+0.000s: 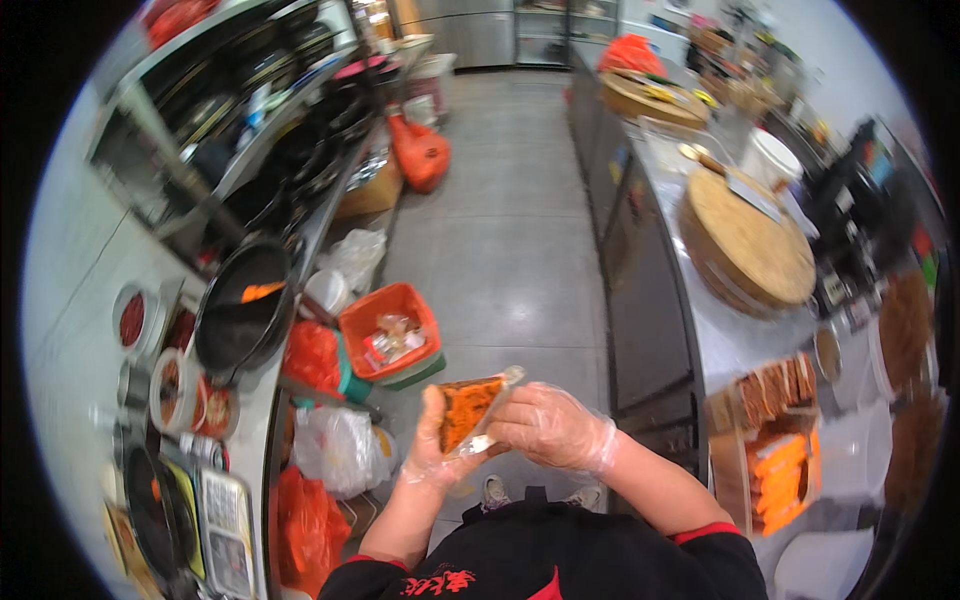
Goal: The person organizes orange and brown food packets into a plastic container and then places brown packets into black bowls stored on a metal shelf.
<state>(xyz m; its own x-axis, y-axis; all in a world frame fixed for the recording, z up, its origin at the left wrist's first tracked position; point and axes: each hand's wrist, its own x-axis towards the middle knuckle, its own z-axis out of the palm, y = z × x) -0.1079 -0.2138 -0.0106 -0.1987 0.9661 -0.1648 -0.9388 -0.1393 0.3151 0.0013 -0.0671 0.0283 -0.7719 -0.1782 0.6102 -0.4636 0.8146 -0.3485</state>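
A clear plastic packet (471, 405) with orange, dark-flecked contents is held above the aisle floor, in front of my body. My left hand (433, 442), in a thin clear glove, grips it from below and along its left side. At the packet's right edge, my gloved right hand (544, 424) pinches the plastic with its fingertips. Whether the packet's edge is torn is hard to make out. To my right, an open cardboard box (729, 457) holds several orange packets (780, 480) on the steel counter (716, 330).
Left, a black wok (244, 307) with an orange scrap inside rests on a worktop. Below stands a bin (390, 292) lined with an orange bag and holding plastic waste. On the right counter, a cleaver (754, 196) lies on a thick round chopping block (750, 240).
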